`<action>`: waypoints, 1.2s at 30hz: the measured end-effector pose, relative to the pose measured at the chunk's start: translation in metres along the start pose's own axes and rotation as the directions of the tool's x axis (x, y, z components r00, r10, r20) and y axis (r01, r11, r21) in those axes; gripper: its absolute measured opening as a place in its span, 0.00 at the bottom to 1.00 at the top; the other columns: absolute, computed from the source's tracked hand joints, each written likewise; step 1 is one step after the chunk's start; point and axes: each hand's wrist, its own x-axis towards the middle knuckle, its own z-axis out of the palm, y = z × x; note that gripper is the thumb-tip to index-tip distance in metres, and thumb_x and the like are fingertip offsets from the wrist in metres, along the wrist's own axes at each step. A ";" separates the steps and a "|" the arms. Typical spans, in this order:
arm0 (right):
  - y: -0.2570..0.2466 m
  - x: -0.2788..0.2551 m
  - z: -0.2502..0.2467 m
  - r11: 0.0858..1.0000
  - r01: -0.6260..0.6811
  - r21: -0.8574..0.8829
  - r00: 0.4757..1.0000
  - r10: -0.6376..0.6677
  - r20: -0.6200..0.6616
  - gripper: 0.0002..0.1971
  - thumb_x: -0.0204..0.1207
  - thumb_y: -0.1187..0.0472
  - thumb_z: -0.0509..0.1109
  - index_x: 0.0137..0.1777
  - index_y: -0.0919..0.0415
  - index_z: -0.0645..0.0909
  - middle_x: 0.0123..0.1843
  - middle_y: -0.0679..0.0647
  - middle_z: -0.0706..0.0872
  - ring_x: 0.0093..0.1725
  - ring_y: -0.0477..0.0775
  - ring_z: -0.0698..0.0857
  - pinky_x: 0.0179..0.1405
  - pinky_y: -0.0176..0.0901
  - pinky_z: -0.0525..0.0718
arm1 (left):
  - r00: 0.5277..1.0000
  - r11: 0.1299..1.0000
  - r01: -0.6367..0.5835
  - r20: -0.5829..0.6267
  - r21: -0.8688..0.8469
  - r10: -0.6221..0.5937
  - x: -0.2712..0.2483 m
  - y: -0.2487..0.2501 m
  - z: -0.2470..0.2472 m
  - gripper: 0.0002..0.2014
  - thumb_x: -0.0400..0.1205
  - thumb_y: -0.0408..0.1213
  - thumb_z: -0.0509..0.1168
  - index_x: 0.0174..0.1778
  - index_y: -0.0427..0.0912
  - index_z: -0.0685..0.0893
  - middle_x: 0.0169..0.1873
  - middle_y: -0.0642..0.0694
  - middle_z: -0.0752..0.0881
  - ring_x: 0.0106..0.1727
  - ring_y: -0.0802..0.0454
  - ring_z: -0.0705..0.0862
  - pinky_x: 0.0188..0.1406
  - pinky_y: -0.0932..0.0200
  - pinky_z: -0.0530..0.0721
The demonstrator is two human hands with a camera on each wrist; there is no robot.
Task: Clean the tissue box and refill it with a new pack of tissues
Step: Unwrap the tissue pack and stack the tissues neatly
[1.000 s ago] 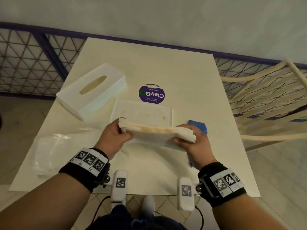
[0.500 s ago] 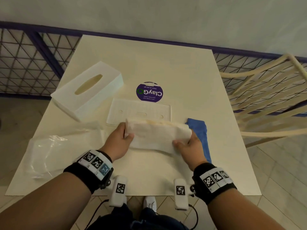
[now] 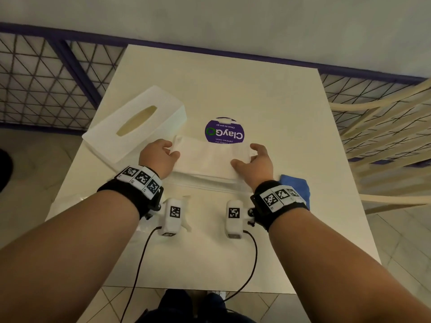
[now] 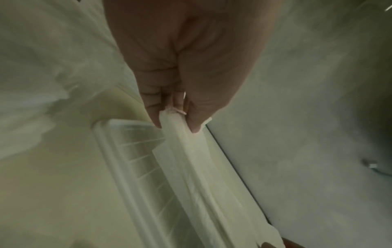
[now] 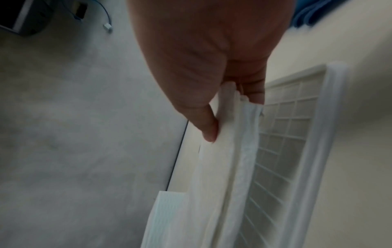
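Note:
I hold a white stack of tissues (image 3: 207, 157) by both short ends, over the flat white base plate (image 3: 205, 184) of the tissue box. My left hand (image 3: 172, 149) pinches the left end (image 4: 176, 127) between thumb and fingers. My right hand (image 3: 243, 156) pinches the right end (image 5: 233, 119) the same way. The ribbed base plate (image 4: 131, 151) (image 5: 292, 134) lies right under the stack; I cannot tell whether they touch. The white box cover (image 3: 135, 127), with its oval slot up, stands on the table to the left.
A blue cloth (image 3: 297, 186) lies by my right wrist. A round purple sticker (image 3: 224, 131) sits just beyond the tissues. Clear plastic wrap (image 3: 74, 200) lies at the table's left front. A cream chair (image 3: 384, 141) stands at the right, a wire fence (image 3: 46, 78) behind.
Both hands have carried the tissue stack away from me, from the near side of the base plate to a level position over it.

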 end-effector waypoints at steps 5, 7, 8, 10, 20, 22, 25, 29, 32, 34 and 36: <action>0.011 0.001 0.010 0.949 0.085 -0.305 0.995 -0.097 -0.023 0.30 0.72 0.54 0.73 0.74 0.51 0.70 0.71 0.55 0.72 0.68 0.59 0.74 0.67 0.49 0.76 | 0.998 0.979 -0.027 0.062 0.201 0.015 0.007 -0.008 0.010 0.25 0.80 0.45 0.68 0.73 0.44 0.75 0.68 0.37 0.78 0.68 0.39 0.77 0.68 0.49 0.73; 0.015 -0.001 0.014 0.923 0.154 -0.352 0.988 -0.155 0.023 0.23 0.75 0.54 0.69 0.71 0.50 0.75 0.70 0.54 0.72 0.68 0.57 0.71 0.67 0.46 0.72 | 0.994 0.968 -0.059 0.100 0.242 0.036 0.006 -0.007 0.012 0.24 0.80 0.43 0.68 0.73 0.46 0.75 0.67 0.36 0.78 0.67 0.38 0.77 0.66 0.50 0.74; 0.019 0.001 0.018 0.912 0.166 -0.374 0.986 -0.153 0.065 0.21 0.76 0.54 0.67 0.70 0.50 0.77 0.69 0.53 0.73 0.68 0.57 0.71 0.66 0.44 0.71 | 0.992 0.964 -0.074 0.114 0.255 0.046 0.005 -0.006 0.014 0.23 0.80 0.41 0.68 0.72 0.47 0.76 0.66 0.35 0.79 0.67 0.38 0.78 0.65 0.50 0.75; 0.028 0.005 0.023 0.870 0.170 -0.462 0.984 -0.124 0.129 0.18 0.78 0.53 0.62 0.68 0.49 0.78 0.70 0.50 0.75 0.66 0.56 0.71 0.65 0.42 0.69 | 0.988 0.956 -0.096 0.142 0.278 0.058 0.003 -0.001 0.017 0.22 0.79 0.39 0.68 0.71 0.48 0.78 0.66 0.35 0.78 0.65 0.38 0.79 0.64 0.52 0.76; 0.038 0.007 -0.011 0.811 0.095 -0.577 0.993 -0.038 0.110 0.19 0.79 0.51 0.58 0.69 0.43 0.76 0.73 0.47 0.73 0.69 0.57 0.70 0.61 0.44 0.70 | 0.964 0.961 -0.137 0.257 0.242 0.073 -0.016 0.020 0.033 0.20 0.79 0.38 0.68 0.69 0.47 0.80 0.72 0.40 0.69 0.67 0.42 0.79 0.69 0.54 0.74; 0.027 -0.002 -0.014 0.856 0.111 -0.504 0.994 -0.096 0.055 0.18 0.79 0.54 0.62 0.69 0.46 0.77 0.71 0.50 0.73 0.69 0.58 0.70 0.65 0.49 0.75 | 0.962 0.958 -0.187 0.239 0.216 0.134 -0.020 0.022 0.014 0.20 0.80 0.38 0.67 0.69 0.50 0.80 0.73 0.42 0.71 0.69 0.44 0.77 0.68 0.54 0.73; 0.000 -0.027 -0.002 0.863 0.277 -0.422 0.961 -0.247 0.125 0.16 0.79 0.56 0.64 0.66 0.51 0.81 0.67 0.52 0.78 0.66 0.56 0.74 0.65 0.43 0.73 | 0.965 0.945 -0.229 0.182 0.234 0.189 -0.033 0.016 -0.029 0.16 0.82 0.40 0.64 0.66 0.53 0.81 0.68 0.45 0.75 0.66 0.46 0.78 0.62 0.55 0.74; -0.029 -0.067 0.037 0.839 0.470 -0.275 0.837 -0.325 0.439 0.13 0.78 0.62 0.64 0.59 0.55 0.86 0.60 0.51 0.87 0.58 0.50 0.83 0.58 0.32 0.75 | 0.983 0.939 -0.152 0.147 0.309 0.111 -0.061 -0.016 -0.074 0.14 0.82 0.38 0.65 0.63 0.54 0.81 0.66 0.45 0.76 0.64 0.46 0.78 0.60 0.54 0.73; -0.042 -0.087 0.067 0.793 0.566 -0.226 0.726 -0.350 0.592 0.15 0.78 0.66 0.62 0.59 0.56 0.86 0.62 0.53 0.86 0.61 0.53 0.83 0.62 0.33 0.74 | 0.987 0.889 -0.097 0.159 0.447 0.028 -0.084 -0.046 -0.090 0.29 0.75 0.51 0.71 0.72 0.59 0.71 0.74 0.47 0.70 0.73 0.43 0.70 0.71 0.41 0.67; -0.047 -0.093 0.086 0.724 0.646 -0.242 0.668 -0.382 0.639 0.17 0.77 0.66 0.62 0.63 0.53 0.84 0.64 0.55 0.83 0.60 0.58 0.82 0.66 0.44 0.76 | 0.977 0.854 -0.098 0.215 0.510 -0.016 -0.097 -0.066 -0.096 0.48 0.65 0.62 0.75 0.79 0.60 0.60 0.80 0.49 0.60 0.80 0.44 0.58 0.77 0.36 0.57; -0.051 -0.094 0.103 0.655 0.694 -0.300 0.638 -0.364 0.679 0.20 0.77 0.64 0.62 0.66 0.49 0.81 0.67 0.54 0.78 0.62 0.60 0.77 0.66 0.52 0.75 | 0.961 0.797 -0.110 0.269 0.594 -0.068 -0.108 -0.084 -0.096 0.62 0.56 0.68 0.76 0.82 0.61 0.47 0.84 0.52 0.47 0.83 0.47 0.42 0.79 0.35 0.44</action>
